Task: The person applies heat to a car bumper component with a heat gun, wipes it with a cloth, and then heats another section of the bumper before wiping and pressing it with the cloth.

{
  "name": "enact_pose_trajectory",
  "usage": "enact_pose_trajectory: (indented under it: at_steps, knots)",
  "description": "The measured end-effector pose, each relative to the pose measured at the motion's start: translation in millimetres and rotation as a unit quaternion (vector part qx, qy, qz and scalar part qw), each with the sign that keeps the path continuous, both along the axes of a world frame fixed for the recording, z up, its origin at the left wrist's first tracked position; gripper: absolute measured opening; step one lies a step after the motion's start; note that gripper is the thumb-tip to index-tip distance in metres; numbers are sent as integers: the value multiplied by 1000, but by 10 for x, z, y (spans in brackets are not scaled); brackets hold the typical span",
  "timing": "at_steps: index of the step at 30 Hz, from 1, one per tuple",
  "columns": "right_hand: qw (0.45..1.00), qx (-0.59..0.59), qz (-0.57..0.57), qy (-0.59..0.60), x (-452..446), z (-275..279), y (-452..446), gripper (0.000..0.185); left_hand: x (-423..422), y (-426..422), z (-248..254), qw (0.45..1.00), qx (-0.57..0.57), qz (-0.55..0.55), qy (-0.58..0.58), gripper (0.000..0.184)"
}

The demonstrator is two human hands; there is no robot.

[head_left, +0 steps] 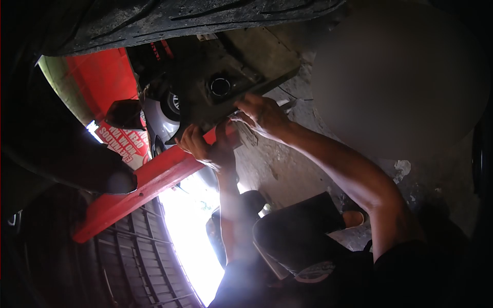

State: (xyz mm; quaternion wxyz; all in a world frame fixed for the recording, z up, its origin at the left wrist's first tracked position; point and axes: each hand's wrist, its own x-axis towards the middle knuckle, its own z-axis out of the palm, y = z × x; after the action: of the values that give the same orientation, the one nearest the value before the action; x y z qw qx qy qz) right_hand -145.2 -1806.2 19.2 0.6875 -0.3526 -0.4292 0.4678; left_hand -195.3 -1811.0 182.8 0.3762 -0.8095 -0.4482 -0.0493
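A dark flat panel [197,102] with a round, light-rimmed opening [220,87] lies in front of me, tilted. My left hand [208,149] is closed on its near edge, fingers bent, just in front of a red beam [154,177]. Further right along the same edge, my right hand [263,117] has its fingers curled and pressed against the panel. Something thin and pale shows under those fingers, too small to make out. The panel's underside is hidden.
A large black tire [195,18] spans the top. At the left are a red sign [122,141] with white lettering and a silver motorcycle part [160,120]. A slatted shutter [141,246] stands beside bright daylight. Stained concrete floor [287,169] lies below the hands.
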Motion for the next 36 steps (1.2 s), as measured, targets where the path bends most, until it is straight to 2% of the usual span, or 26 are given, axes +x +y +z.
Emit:
enact_pose_trajectory:
  at_steps: [8,17,20,23,26,29,30,32,33,35,36]
  knots:
    - [1000,-14,13,6,1,-31,26,21,47,-26,-41,1000,-2,9,-9,48]
    - [1000,-14,-16,2,22,-31,28,20,-48,17,-32,999,-16,33,-7,56]
    - [1000,-20,11,-17,53,-30,48,20,-53,51,-58,1000,-13,18,-15,55]
    - [1000,-17,3,-17,14,-36,36,21,24,41,-62,1000,1,5,24,56]
    - [999,-9,30,19,-17,-50,11,23,-76,-10,-79,1000,8,22,-20,52]
    - [995,-22,17,95,124,-66,-69,22,-124,-36,-54,1000,1,21,-17,52]
    - [973,-103,67,197,173,-105,-75,20,-125,-37,-57,1000,2,21,-16,52]
    - [870,-258,163,387,277,-207,-50,19,-122,-42,-73,1000,4,22,-14,52]
    - [856,-265,111,429,345,-264,33,20,-129,-41,-71,1000,3,20,-14,53]
    - [781,-316,81,532,481,-317,248,16,-136,-29,-63,1000,1,18,-13,54]
    - [792,-297,75,527,559,-336,336,14,-123,-29,-69,1000,2,17,-15,55]
